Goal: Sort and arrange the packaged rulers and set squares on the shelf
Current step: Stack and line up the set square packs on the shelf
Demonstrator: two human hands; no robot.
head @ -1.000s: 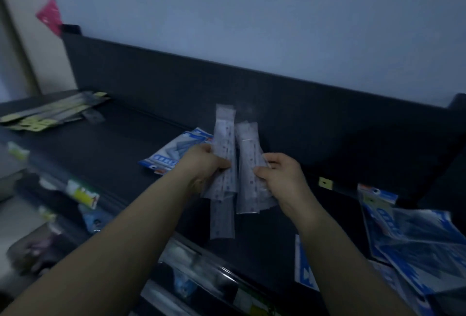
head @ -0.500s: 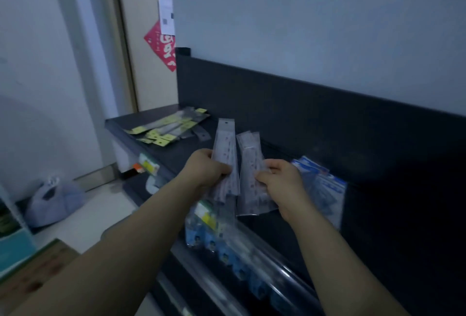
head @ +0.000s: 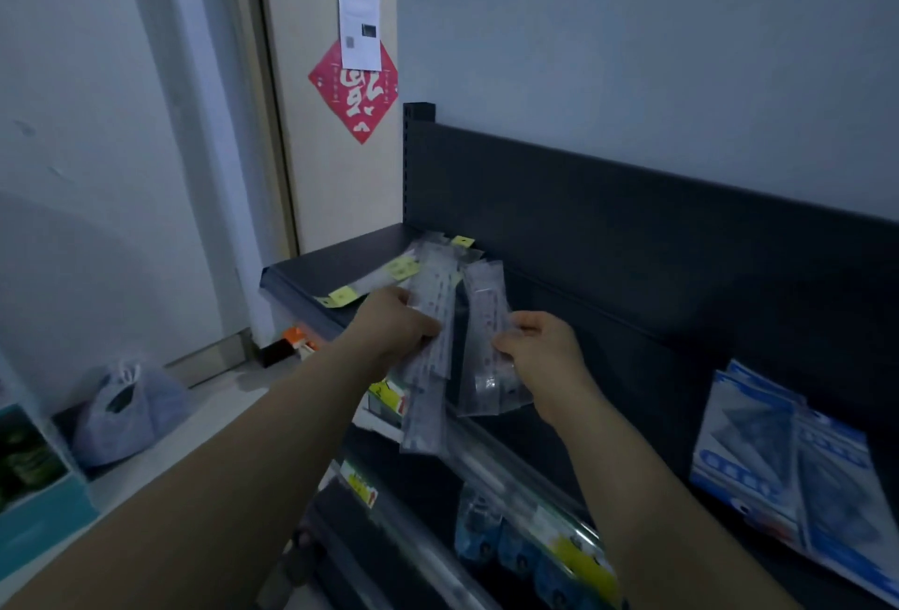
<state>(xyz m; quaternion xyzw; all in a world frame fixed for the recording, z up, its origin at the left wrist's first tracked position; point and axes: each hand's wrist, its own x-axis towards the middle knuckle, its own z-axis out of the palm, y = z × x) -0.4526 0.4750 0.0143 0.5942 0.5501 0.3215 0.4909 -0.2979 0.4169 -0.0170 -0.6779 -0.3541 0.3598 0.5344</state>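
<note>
Where the packaged rulers are: two bundles in clear sleeves, both held in the air over the front edge of the shelf (head: pixel 326 264), near the middle of the scene.
Left bundle (head: pixel 434 288): long sleeves standing roughly upright, with the lower ends hanging below the hand in front of the lower rail.
Right bundle (head: pixel 486 312): just beside the left one with a narrow dark gap between them, also roughly upright; its print is too blurred to read.
Left grip (head: pixel 394 327): fingers curled round the left bundle at about mid-length, thumb across the front.
Right grip (head: pixel 542 351): closed on the right bundle, pinching its right edge with the thumb on the front face.
Yellow-tagged packs (head: pixel 396 267): lying flat at the far left end of the shelf, just behind the top of the left bundle.
Set squares (head: pixel 783 468): blue-and-white packets overlapping one another at the right of the shelf, well apart from both hands.
Back panel (head: pixel 656 239): dark, rising behind the shelf against the pale wall.
Lower rail (head: pixel 515 473): clear strip with yellow price labels (head: pixel 362 488); blue packets (head: pixel 486 531) hang beneath it.
Door (head: pixel 335 181): far left of the shelf, carrying a red diamond paper (head: pixel 353 98) with a white note (head: pixel 359 23) overlapping its top corner.
Floor: a pale plastic bag (head: pixel 129 410) sits at the left by the wall.
</note>
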